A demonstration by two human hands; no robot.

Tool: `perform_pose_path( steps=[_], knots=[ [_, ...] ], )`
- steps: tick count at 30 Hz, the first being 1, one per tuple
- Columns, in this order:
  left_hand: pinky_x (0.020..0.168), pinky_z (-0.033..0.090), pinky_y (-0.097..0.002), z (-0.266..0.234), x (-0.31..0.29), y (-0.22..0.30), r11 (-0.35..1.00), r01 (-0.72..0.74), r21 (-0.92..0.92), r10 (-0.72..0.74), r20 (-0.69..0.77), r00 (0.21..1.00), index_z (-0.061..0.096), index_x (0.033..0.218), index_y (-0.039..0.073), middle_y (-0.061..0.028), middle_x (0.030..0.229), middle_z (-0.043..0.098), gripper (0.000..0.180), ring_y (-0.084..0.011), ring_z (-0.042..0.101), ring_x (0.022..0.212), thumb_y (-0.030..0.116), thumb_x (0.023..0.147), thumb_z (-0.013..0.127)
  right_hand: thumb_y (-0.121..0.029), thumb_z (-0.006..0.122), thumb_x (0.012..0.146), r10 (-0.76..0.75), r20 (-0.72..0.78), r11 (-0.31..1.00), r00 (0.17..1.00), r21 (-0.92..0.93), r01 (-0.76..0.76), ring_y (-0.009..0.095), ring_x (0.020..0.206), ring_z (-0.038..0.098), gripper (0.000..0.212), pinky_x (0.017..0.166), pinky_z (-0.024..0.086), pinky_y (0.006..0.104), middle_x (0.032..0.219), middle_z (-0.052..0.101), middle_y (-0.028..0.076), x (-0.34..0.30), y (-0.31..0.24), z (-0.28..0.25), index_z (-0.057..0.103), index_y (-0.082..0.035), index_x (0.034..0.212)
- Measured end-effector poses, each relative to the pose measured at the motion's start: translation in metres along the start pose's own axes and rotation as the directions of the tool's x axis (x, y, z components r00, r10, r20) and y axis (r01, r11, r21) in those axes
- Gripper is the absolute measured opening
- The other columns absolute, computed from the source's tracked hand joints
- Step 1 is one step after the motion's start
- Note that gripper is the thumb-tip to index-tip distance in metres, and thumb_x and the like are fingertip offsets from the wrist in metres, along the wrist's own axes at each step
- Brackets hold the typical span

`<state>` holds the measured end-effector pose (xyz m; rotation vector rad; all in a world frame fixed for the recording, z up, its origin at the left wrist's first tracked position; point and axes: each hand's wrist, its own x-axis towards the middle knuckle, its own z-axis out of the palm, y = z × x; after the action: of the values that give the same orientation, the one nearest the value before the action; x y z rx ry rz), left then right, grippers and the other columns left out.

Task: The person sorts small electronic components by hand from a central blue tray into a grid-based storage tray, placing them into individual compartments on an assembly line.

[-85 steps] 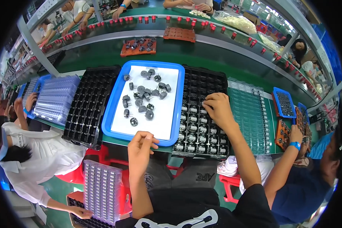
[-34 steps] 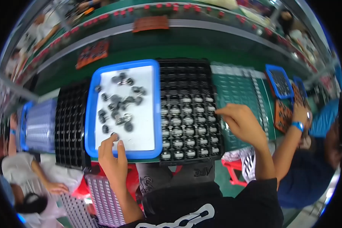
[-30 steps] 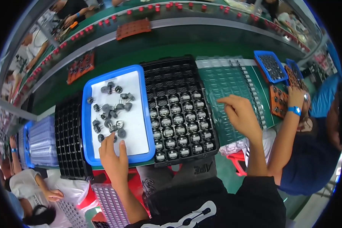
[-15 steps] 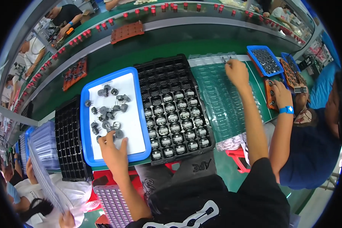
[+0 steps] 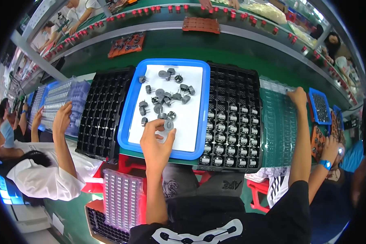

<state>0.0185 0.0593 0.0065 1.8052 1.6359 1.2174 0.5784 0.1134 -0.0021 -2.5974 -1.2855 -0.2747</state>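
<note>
My left hand (image 5: 155,144) is over the near part of a blue-rimmed tray (image 5: 205,101) with a white bottom. Between its thumb and fingertips sits a grey round part (image 5: 168,125), which the closed fingers grip. Several similar grey round parts with thin pins, such as a loose part (image 5: 177,96), lie scattered beyond it in the tray. On the right, my right hand (image 5: 298,97) reaches to the far right corner of a clear plastic tray (image 5: 278,122) with molded pockets. Its fingers are pinched together; what they hold, if anything, is too small to make out.
A black pocketed tray (image 5: 234,87) with several silver cylindrical parts stands between the blue and clear trays. Another black tray (image 5: 105,110) stands left. Co-workers sit at both sides; a co-worker's wristbanded hand (image 5: 330,150) works at right. A conveyor carrying red parts (image 5: 177,8) runs beyond.
The view has swung left, shifting the scene rightward. My left hand now has a grey round part raised between its fingertips. My right hand stays at the clear tray's far end.
</note>
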Motion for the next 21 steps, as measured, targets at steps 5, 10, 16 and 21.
perform_pose_path(
  steps=[5, 10, 16, 21],
  knots=[
    [0.076, 0.051, -0.0303, -0.018, -0.004, -0.016, 0.755, 0.221, -0.618, -0.173, 0.138, 0.975, 0.057, 0.111, 0.002, -0.0128, 0.105, 0.064, 0.034, -0.0191, 0.064, 0.095, 0.0, 0.079, 0.069, -0.03, 0.074, 0.066, 0.016, -0.098, 0.998, 0.995, 0.066, -0.009, 0.041, 0.086, 0.067, 0.037, 0.077, 0.052, 0.0459, 0.087, 0.068, 0.025, -0.015, -0.011, -0.017, 0.066, 0.002, 0.082],
    [0.082, 0.051, -0.0307, -0.028, -0.005, -0.007, 0.329, 0.436, -0.838, -0.228, 0.377, 0.898, 0.053, 0.127, 0.002, -0.013, 0.108, 0.064, 0.042, -0.0203, 0.063, 0.1, 0.003, 0.086, 0.062, -0.022, 0.07, 0.069, -0.066, -0.223, 0.966, 0.973, 0.231, 0.119, 0.035, 0.076, 0.068, 0.023, 0.07, 0.052, 0.0412, 0.078, 0.068, 0.019, -0.03, -0.01, -0.041, 0.068, -0.002, 0.081],
    [0.079, 0.054, -0.0255, -0.037, -0.016, -0.02, 0.208, 0.423, -0.882, -0.217, 0.38, 0.899, 0.047, 0.132, 0.0, -0.0149, 0.111, 0.062, 0.043, -0.0231, 0.064, 0.1, 0.012, 0.093, 0.06, -0.017, 0.066, 0.07, -0.069, -0.209, 0.948, 0.975, 0.291, 0.129, 0.035, 0.079, 0.069, 0.018, 0.075, 0.054, 0.0413, 0.08, 0.069, 0.021, -0.029, -0.026, -0.015, 0.074, -0.004, 0.08],
    [0.084, 0.054, -0.025, -0.022, -0.015, -0.022, 0.24, 0.442, -0.865, -0.167, 0.411, 0.896, 0.044, 0.134, 0.0, -0.0149, 0.115, 0.057, 0.043, -0.0192, 0.061, 0.101, 0.018, 0.097, 0.055, -0.02, 0.067, 0.07, 0.095, -0.145, 0.953, 0.985, 0.298, -0.048, 0.036, 0.083, 0.069, 0.021, 0.08, 0.054, 0.0421, 0.083, 0.069, 0.021, -0.028, 0.016, -0.022, 0.075, -0.005, 0.083]
  ],
)
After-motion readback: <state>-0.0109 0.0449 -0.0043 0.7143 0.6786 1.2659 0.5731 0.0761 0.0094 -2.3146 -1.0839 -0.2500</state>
